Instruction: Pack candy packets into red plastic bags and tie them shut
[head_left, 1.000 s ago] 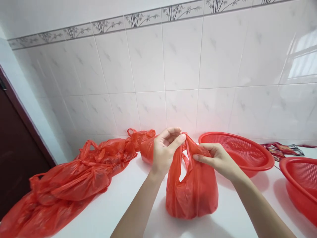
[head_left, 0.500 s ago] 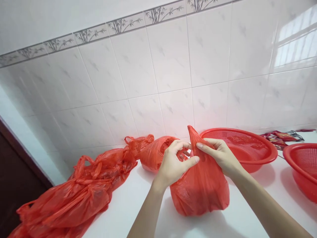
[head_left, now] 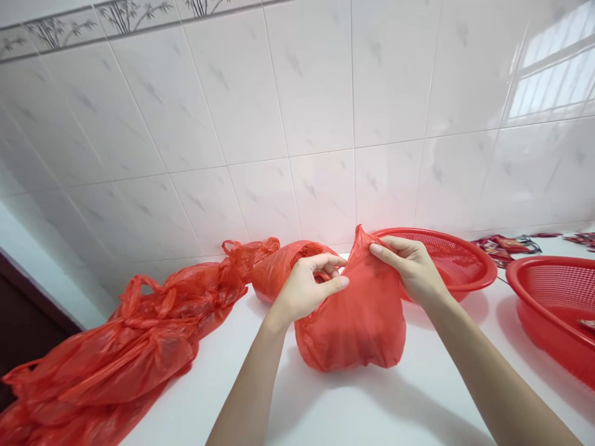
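A filled red plastic bag (head_left: 356, 328) stands on the white tabletop, its upper part drawn up to a point. My right hand (head_left: 413, 266) pinches the bag's top edge between thumb and fingers. At the bag's upper left is my left hand (head_left: 309, 288), its thumb and curved fingers apart, with nothing plainly held between them. Just behind that hand lies another red bag (head_left: 274, 272), rounded and partly covered by my fingers. What is inside the bag in front cannot be made out.
Several red plastic bags (head_left: 153, 347) lie heaped along the left side. A red basket (head_left: 441, 238) stands behind my right hand, and a second red basket (head_left: 534, 310) is at the right edge. Small dark red packets (head_left: 504, 248) lie near the tiled wall (head_left: 320, 93).
My view has tilted down and turned slightly right. The bag's top is pulled wider toward my right hand, while my left hand has shifted to the bag's left edge.
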A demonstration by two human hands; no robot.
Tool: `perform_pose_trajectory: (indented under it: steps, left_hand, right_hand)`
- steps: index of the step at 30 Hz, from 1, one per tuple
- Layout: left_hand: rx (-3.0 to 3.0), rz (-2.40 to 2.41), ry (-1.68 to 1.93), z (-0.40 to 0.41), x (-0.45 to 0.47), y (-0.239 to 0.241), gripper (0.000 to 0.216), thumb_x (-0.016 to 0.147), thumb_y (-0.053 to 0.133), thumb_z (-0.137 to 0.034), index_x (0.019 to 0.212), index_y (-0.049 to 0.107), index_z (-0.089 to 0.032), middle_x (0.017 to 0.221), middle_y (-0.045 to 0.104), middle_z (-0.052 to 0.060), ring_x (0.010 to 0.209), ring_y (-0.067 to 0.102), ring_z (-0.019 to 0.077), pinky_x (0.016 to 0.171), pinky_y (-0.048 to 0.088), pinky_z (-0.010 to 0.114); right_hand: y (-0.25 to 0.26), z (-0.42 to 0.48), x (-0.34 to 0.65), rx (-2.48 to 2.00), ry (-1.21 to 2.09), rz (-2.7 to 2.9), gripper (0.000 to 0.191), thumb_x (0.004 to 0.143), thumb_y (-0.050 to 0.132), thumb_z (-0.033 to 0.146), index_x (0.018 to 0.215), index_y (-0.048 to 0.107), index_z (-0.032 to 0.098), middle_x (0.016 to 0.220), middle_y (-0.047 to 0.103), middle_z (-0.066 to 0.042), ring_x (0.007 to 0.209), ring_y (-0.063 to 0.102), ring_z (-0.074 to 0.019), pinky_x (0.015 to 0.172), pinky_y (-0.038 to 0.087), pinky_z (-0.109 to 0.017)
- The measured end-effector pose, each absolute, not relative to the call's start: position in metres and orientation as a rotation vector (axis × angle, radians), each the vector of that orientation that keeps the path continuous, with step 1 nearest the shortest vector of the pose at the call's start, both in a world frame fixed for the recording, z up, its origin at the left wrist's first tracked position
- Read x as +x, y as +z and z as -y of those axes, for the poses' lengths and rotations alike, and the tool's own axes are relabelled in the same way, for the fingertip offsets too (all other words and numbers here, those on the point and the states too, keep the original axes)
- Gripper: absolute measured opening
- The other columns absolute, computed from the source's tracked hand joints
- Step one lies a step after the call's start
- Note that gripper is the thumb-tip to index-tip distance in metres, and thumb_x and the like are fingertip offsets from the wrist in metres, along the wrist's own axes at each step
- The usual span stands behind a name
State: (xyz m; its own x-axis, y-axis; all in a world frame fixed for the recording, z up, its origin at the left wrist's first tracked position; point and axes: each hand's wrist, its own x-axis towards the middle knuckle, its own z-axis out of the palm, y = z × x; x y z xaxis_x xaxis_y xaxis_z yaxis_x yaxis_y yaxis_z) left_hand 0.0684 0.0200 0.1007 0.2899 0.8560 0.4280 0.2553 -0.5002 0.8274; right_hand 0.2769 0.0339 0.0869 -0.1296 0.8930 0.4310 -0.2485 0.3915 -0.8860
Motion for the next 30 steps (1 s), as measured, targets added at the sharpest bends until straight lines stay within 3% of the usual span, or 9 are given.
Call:
perform_pose_trajectory:
  steps: [8,18,23,26,28,30]
  left_hand:
    - [1.549,-0.844,1.572,-0.015,0.037,0.119,0.021,0.068,0.085,-0.025,0.087,0.078,-0.019,0.084,0.074,0.004,0.078,0.07,0.0165,0.076,0.059,0.028]
    - [1.637,-0.742,1.604,0.004,0.033,0.126,0.024,0.068,0.084,-0.015,0.091,0.078,-0.02,0.105,0.077,0.007,0.094,0.074,0.0213,0.084,0.063,0.033]
    - [1.722,-0.728,1.634,0.007,0.044,0.124,0.02,0.071,0.08,-0.012,0.089,0.078,-0.02,0.113,0.074,0.007,0.1,0.072,0.0212,0.085,0.063,0.032]
    - [1.764,-0.709,1.624,0.007,0.05,0.121,0.018,0.075,0.077,-0.012,0.09,0.078,-0.02,0.114,0.073,0.007,0.099,0.072,0.0204,0.086,0.063,0.032]
    - [1.78,-0.705,1.622,0.008,0.053,0.12,0.016,0.076,0.075,-0.012,0.09,0.078,-0.02,0.114,0.072,0.007,0.096,0.073,0.0199,0.087,0.063,0.033]
    - [1.796,-0.698,1.624,0.009,0.055,0.12,0.015,0.077,0.074,-0.012,0.089,0.078,-0.02,0.113,0.072,0.007,0.098,0.072,0.0204,0.087,0.063,0.033]
  right_hand:
    - [0.092,-0.033,0.284,-0.703,1.062,1.206,0.025,0.07,0.087,0.043,0.08,0.075,0.023,0.079,0.072,-0.002,0.072,0.066,-0.0176,0.064,0.052,-0.028]
    - [0.095,-0.03,0.276,-0.648,1.162,1.201,0.022,0.083,0.071,0.044,0.086,0.059,0.026,0.097,0.075,-0.005,0.083,0.07,-0.0238,0.072,0.056,-0.038]
    - [0.094,-0.026,0.268,-0.612,1.256,1.208,0.017,0.081,0.073,0.038,0.083,0.063,0.025,0.087,0.073,-0.003,0.073,0.066,-0.0188,0.066,0.053,-0.032]
    - [0.088,-0.021,0.258,-0.656,1.275,1.295,0.022,0.079,0.073,0.043,0.081,0.065,0.023,0.072,0.065,0.0,0.061,0.057,-0.0138,0.055,0.045,-0.027]
    - [0.084,-0.017,0.25,-0.696,1.232,1.428,0.027,0.077,0.076,0.046,0.09,0.069,0.024,0.078,0.067,0.0,0.068,0.06,-0.0149,0.06,0.047,-0.027]
    - [0.081,-0.012,0.243,-0.749,1.135,1.61,0.039,0.07,0.083,0.04,0.104,0.07,0.026,0.099,0.071,-0.002,0.09,0.065,-0.02,0.073,0.051,-0.029]
